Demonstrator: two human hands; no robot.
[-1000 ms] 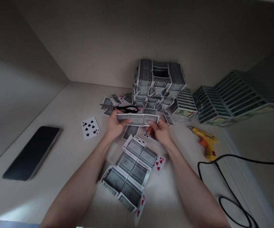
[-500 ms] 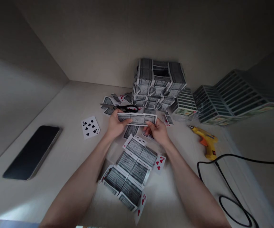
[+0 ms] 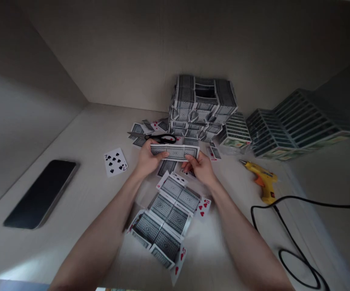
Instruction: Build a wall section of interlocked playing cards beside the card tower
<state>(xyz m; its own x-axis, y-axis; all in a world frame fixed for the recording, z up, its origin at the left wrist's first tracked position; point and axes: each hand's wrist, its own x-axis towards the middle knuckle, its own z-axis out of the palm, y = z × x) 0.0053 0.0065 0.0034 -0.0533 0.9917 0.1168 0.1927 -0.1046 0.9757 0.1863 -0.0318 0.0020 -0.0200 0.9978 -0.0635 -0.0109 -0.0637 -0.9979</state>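
- The strip of playing cards [image 3: 175,152] lies side to side, between both hands.
- The left hand [image 3: 147,160] has its fingers closed on the left end.
- The right hand [image 3: 201,168] has its fingers closed on the right end.

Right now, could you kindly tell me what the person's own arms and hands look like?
The left forearm and the right forearm are bare, with no sleeve in view. The left hand and the right hand are bare too: no gloves, and no watch, band or cable shows on either wrist.

Two hands [image 3: 147,161], one phone [image 3: 41,194], one scissors [image 3: 157,138], one glue gun [image 3: 262,182].
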